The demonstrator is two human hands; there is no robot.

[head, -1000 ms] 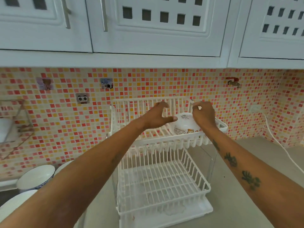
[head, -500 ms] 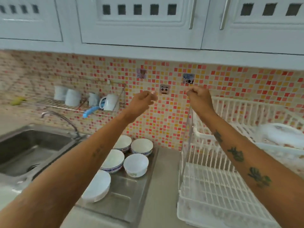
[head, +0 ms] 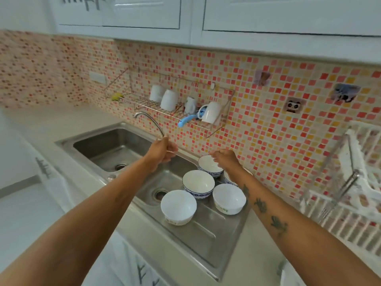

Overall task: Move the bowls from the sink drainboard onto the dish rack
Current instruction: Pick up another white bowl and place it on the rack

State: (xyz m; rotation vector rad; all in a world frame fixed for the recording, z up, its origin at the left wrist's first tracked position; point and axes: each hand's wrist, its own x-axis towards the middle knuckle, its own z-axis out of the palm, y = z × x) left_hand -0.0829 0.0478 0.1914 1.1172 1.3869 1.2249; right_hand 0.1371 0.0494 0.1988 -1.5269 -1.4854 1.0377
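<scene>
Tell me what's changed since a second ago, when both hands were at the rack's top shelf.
Both hands left the bowl on the dish rack and swung left and down. The left hand and right hand now hover empty over the drainboard. The remaining bowls, like the nearest bowl, sit unmoved.

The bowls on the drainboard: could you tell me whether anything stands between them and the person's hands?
Nothing visible does. The right hand hovers empty over the far blue-rimmed bowl, and the left hand hangs empty above the drainboard. The other bowls sit open-topped with nothing over them.
</scene>
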